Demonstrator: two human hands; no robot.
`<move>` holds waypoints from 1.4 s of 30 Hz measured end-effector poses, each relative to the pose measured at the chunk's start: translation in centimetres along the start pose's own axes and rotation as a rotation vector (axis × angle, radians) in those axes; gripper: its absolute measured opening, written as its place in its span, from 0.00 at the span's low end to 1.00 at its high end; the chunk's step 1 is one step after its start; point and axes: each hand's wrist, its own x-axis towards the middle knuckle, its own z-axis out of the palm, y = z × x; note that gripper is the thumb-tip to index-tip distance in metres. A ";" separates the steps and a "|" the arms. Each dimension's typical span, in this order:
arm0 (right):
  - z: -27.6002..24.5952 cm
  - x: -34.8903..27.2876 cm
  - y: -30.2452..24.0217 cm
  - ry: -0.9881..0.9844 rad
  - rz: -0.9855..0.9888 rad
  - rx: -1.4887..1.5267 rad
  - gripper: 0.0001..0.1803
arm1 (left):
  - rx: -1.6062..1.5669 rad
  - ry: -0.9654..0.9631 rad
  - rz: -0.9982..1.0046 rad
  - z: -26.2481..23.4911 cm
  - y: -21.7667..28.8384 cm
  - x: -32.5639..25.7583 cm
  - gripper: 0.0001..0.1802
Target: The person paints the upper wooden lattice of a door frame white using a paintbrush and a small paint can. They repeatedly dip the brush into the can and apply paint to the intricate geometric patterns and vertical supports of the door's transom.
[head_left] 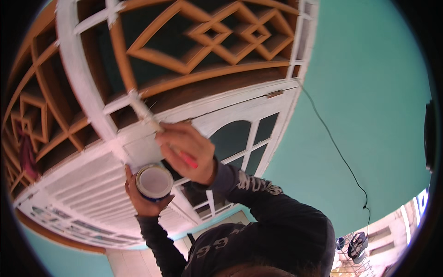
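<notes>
My left hand [142, 199] grips a small round paint can [138, 184] from below and the side, its open top facing up. White paint [155, 181] shows inside it. Pinched in the fingers of my right hand [188, 150] is a paintbrush [146, 114], its red handle end showing below the fingers. The bristles are at a slim bar of the wooden lattice frame [128, 74], where white coating meets bare brown wood; they appear to touch it. Just left stands a thick post [85, 69] coated white.
Brown diamond-patterned lattice [184, 67] spans the opening above white door panels [226, 111] with dark glass. A dark red cloth [27, 157] hangs on the left lattice. Along the turquoise wall [360, 92] runs a black cable [333, 138]. A dark cap-like object [357, 246] hangs at lower right.
</notes>
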 end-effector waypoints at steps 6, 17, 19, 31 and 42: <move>-1.5 -1.2 -0.5 -0.102 0.072 -0.020 0.15 | 0.110 -0.056 -0.033 0.1 1.5 0.5 0.62; -0.8 -1.1 0.4 -0.051 -0.040 -0.087 0.16 | 0.128 -0.088 -0.101 -0.1 1.1 0.5 0.61; -0.3 0.1 0.6 -0.008 -0.077 -0.134 0.16 | 0.122 -0.093 -0.114 -0.2 1.3 0.6 0.61; -0.5 -1.3 1.4 -0.091 0.094 -0.014 0.13 | 0.114 -0.104 -0.138 -0.2 1.7 0.7 0.61; -2.0 0.4 0.0 -0.149 0.220 0.025 0.12 | 0.124 -0.114 -0.136 -0.2 1.7 0.8 0.62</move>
